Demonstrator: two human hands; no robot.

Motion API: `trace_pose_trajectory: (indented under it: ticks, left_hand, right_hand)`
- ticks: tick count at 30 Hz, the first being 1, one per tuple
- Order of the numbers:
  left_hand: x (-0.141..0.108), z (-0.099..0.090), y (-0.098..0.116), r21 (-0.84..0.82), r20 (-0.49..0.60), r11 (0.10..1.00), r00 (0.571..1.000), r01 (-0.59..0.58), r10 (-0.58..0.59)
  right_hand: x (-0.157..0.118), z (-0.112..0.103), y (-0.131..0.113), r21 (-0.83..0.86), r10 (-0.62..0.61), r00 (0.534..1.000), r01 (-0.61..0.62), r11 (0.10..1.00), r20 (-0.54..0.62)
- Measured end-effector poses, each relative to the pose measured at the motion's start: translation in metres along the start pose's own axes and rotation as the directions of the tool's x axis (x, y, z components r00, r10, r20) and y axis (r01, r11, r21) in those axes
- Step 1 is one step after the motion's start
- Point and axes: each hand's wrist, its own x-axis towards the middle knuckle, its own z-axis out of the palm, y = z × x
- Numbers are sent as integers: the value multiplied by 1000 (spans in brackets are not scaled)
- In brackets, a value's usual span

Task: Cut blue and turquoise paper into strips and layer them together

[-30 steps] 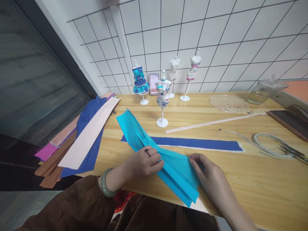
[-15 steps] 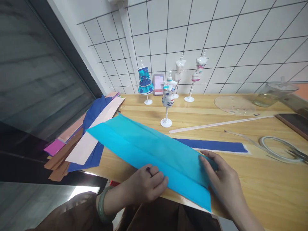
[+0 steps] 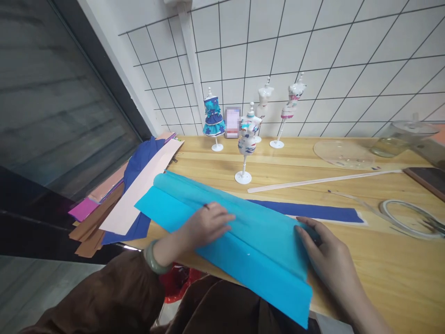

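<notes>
A large folded turquoise sheet lies slantwise across the front of the wooden table, its lower right corner hanging past the edge. My left hand, slightly blurred, rests on the middle of the sheet with its fingers stretched out. At the sheet's right end, my right hand pinches the folded edge between thumb and fingers. A dark blue strip on white backing lies just behind the sheet.
Four small mannequins, one in a blue dress, stand at the back beside a phone. Coloured sheets are piled at the left. A long pale strip, a tape roll and scissors lie right.
My left hand has let go of the near edge and moved up onto the sheet, fingers opening. The sheet's fold has shifted, and its near part lies lower. My right hand keeps its grip.
</notes>
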Motion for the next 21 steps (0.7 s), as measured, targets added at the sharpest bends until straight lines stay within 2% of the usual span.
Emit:
trace_pose_trajectory:
  ticks: [2, 4, 8, 10, 14, 21]
  left_hand:
    - [10, -3, -27, 30, -25, 995, 995, 100, -99]
    - [20, -2, -50, 40, 22, 983, 983, 179, -180]
    - [36, 10, -79, -22, 208, 984, 963, 178, -169]
    - [39, 20, -86, -62, 248, 981, 955, 182, -162]
    - [39, 33, -93, -115, 231, 973, 958, 198, -167]
    - [41, 34, -94, -165, 152, 964, 971, 210, -185]
  right_hand:
    - [3, 1, 2, 7, -7, 1000, 7, 1000, -17]
    - [5, 2, 5, 4, -19, 1000, 19, 1000, -17]
    - [8, 5, 10, -29, -29, 1000, 30, 999, 8]
    - [9, 6, 13, -37, -39, 999, 39, 999, 7]
    - [9, 7, 18, -28, -66, 998, 66, 997, -16]
    - [9, 4, 16, 17, -76, 996, 76, 997, 39]
